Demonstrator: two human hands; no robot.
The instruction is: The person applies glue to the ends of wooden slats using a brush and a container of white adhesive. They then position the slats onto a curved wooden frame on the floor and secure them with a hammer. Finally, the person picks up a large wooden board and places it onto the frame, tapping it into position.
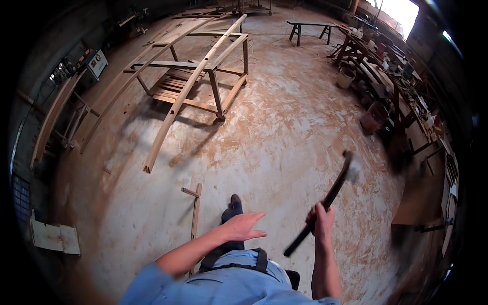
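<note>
My right hand [323, 221] grips the dark handle of a long hand tool [333, 193], held slanting up and away from me. Its upper end curves, and a pale, blurred head sits on the right side there; whether it is a hammer or an axe I cannot tell. My left hand [245, 226] is in front of my waist, fingers stretched forward and thumb apart, holding nothing. Below and left of it, a narrow wooden piece with a short crossbar [196, 208] stands out from the floor. My shoe [235, 202] shows just beyond the left hand.
Ahead on the left, a wooden frame stand [216, 91] carries long timber bars [188, 86]. Cluttered workbenches [391, 91] line the right side, with buckets [345, 77] beside them. A low bench [310, 25] stands far off. More boards [56, 117] lean at the left.
</note>
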